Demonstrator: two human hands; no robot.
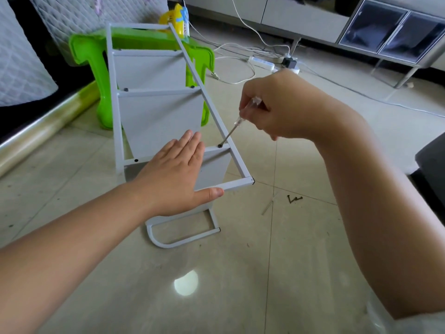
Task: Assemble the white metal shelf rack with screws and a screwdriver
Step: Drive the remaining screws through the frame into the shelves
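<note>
The white metal shelf rack (154, 102) lies on its side on the tiled floor, with grey shelf panels between its white frame bars. My left hand (175, 172) rests flat on the nearest shelf panel, fingers spread, thumb against the frame's end bar. My right hand (277, 107) grips a screwdriver (237, 124) with a clear handle. Its tip sits on a dark screw (219, 146) at the joint of the nearest shelf and the right frame bar. Two loose dark screws (294, 198) lie on the floor to the right of the rack.
A green plastic stool (91, 59) stands behind the rack, a yellow toy (175, 18) on it. A power strip (261, 62) and white cables lie further back. A shiny tube (43, 131) runs along the left. A small clear stick (268, 206) lies near the screws.
</note>
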